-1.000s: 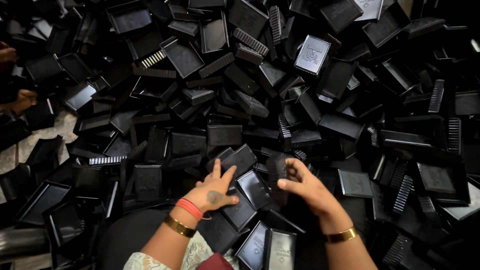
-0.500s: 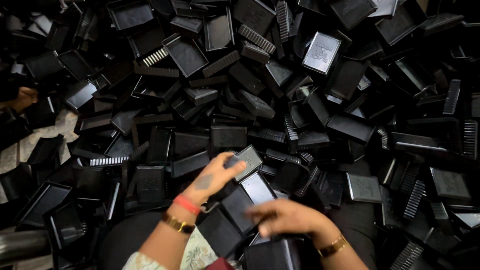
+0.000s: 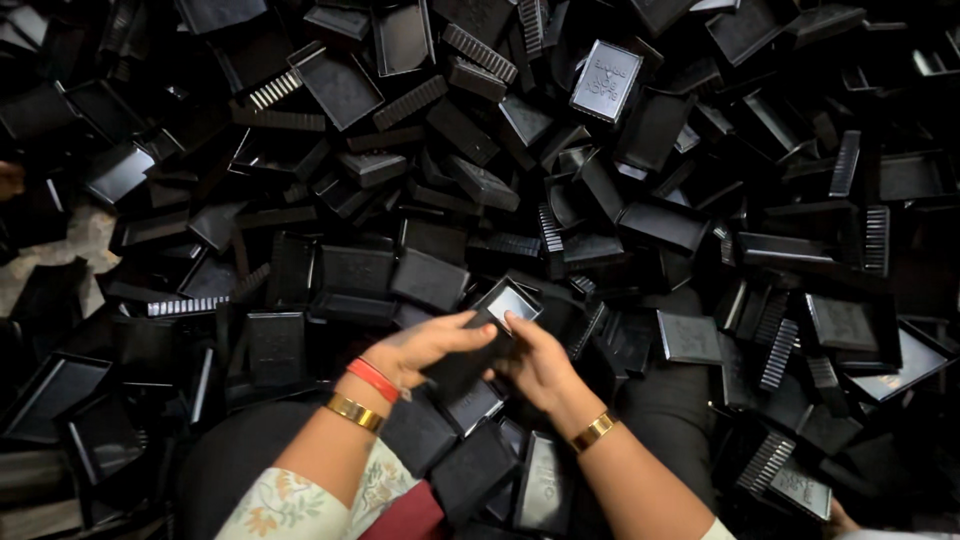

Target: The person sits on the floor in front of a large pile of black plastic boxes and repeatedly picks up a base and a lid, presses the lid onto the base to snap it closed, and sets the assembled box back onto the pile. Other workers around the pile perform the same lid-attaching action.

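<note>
Both my hands meet low in the middle of the head view, over a big heap of black plastic trays. My left hand, with a red band and a gold bangle on the wrist, grips a small black rectangular tray from the left. Its fingers curl over the tray's top. My right hand, gold bangle on its wrist, holds the same tray from the right side. Several more black trays lie stacked on my lap just below the hands.
The black tray heap fills nearly the whole view, some pieces ribbed, some face up, some face down. One embossed lid lies at the top centre. A patch of pale floor shows at the left. Another person's hand is at the left edge.
My right hand has come up from my lap to meet the left hand. Both now hold one tray together, where before the left hand alone reached for it.
</note>
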A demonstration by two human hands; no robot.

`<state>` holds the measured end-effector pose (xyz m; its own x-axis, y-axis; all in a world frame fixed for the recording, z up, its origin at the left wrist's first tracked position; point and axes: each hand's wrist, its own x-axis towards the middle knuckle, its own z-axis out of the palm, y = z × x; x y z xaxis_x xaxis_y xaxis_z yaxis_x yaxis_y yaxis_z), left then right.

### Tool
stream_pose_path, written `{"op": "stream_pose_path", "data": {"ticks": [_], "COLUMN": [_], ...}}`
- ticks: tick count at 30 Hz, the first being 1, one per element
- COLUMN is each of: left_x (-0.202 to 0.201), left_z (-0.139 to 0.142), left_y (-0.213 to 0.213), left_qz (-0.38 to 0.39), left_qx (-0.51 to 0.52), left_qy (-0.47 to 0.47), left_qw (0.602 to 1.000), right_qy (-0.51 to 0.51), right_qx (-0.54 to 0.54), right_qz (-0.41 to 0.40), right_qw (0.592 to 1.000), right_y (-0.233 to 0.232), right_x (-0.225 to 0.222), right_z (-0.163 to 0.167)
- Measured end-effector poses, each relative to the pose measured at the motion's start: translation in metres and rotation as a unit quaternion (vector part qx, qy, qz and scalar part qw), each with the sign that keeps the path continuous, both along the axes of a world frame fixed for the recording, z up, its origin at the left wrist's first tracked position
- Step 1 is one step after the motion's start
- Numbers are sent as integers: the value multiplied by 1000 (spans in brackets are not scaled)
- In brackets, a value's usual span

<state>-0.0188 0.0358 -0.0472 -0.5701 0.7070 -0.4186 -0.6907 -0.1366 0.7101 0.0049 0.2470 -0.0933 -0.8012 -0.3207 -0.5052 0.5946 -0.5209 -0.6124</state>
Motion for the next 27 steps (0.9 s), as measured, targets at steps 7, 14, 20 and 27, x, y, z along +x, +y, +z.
{"op": "stream_pose_path", "data": {"ticks": [7, 14, 20, 27], "left_x": [4, 21, 19, 22], "left_z": [12, 51, 54, 24], "left_y": [-1, -11, 3, 29], "left_qz": [-38, -2, 192, 309], "left_qx": [235, 284, 33, -16], "left_qy": [-53, -64, 74, -14], "left_qw": [970, 957, 978, 951], "right_qy": [175, 132, 193, 261], "right_qx": [-169, -153, 59, 172], "right_qz": [63, 57, 1, 72], "right_qw": [968, 978, 980, 947], "right_y": [27, 39, 14, -3], "right_x": [6, 4, 4, 13], "right_z": [40, 52, 51, 59]}}
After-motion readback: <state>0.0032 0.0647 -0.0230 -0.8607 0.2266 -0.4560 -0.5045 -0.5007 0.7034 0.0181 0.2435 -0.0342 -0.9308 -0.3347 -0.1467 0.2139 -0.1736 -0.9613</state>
